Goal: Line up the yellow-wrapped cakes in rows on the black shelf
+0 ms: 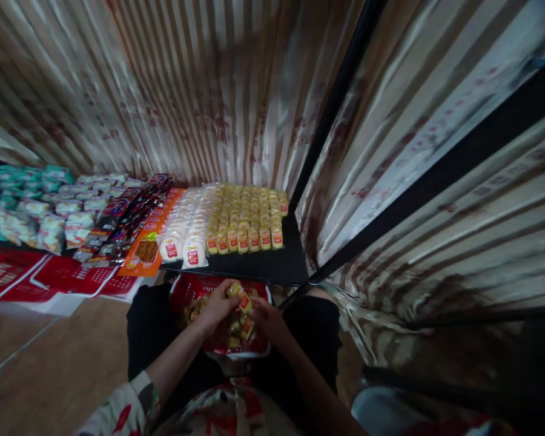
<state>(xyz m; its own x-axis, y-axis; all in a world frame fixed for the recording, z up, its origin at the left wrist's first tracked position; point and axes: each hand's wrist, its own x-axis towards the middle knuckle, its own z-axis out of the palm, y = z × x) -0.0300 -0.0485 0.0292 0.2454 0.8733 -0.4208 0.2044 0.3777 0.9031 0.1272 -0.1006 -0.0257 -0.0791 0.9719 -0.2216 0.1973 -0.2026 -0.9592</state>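
Between my knees sits a red basket with small yellow-wrapped snack packs inside. My left hand reaches over it, closed on a yellow snack pack with a red label. On the other side, my right hand is closed near the lower end of that pack; its fingertips are dim, and I cannot make out what they grip. Just beyond the basket, rows of matching yellow packs stand on the black shelf.
White packs, an orange packet, dark packets and green bags line the shelf leftward. A red printed sheet hangs from its front. Black posts and striped sheeting close off the back and right.
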